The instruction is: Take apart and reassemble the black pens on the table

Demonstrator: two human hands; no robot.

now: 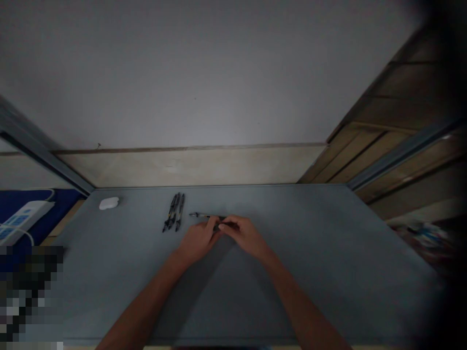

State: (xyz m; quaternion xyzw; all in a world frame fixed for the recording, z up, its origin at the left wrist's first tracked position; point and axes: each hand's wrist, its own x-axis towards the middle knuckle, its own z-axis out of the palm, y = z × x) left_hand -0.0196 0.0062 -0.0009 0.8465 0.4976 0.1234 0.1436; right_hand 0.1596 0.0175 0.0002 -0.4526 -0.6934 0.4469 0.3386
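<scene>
Both hands meet near the middle of the grey table [317, 253]. My left hand [200, 239] is closed, its thumb and fingers pinched on a small dark object [218, 226], which looks like a pen or pen part. My right hand [245, 234] is closed around the same spot, fingers curled over dark material partly hidden by them. Just beyond the fingertips lies a pen [200, 215], pointing left, its right end by the hands. Several black pens [175, 212] lie side by side left of my left hand.
A white rounded case [109, 203] sits at the table's far left corner. Grey metal posts [69, 172] rise at both far corners, with a wall behind. Left of the table, a white power strip [25, 221] with cables rests on blue cloth. Stacked wooden boards [357, 150] stand at the right.
</scene>
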